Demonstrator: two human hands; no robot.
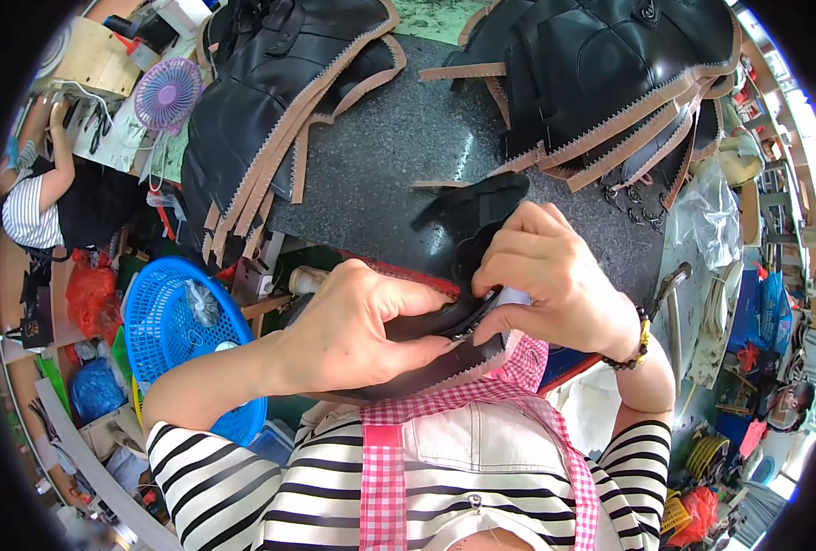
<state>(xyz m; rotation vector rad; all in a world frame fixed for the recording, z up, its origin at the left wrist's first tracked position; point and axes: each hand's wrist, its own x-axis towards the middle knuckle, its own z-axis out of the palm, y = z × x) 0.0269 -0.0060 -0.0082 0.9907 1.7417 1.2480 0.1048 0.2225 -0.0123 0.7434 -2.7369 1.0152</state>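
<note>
Note the black leather piece (426,325) held close to the chest, just in front of the pink checked apron (385,477), at the near side of the dark speckled worktop (380,156). Observe on one side the left hand (357,321), with thumb and fingers clamped on the leather; on the other, the right hand (550,266), above a beaded bracelet (643,338), with fingers likewise pinched tight on the same piece. See also the pale zigzag-cut border along the lower edge. Compare the left pile (261,106) and the right pile (624,69), both of black leather with tan zigzag borders, on the worktop's far part. Find small metal fittings (636,207) near the right pile, a blue basket (138,308) behind the left forearm, and, farther off, a purple fan (167,95) near a co-worker (32,211).
</note>
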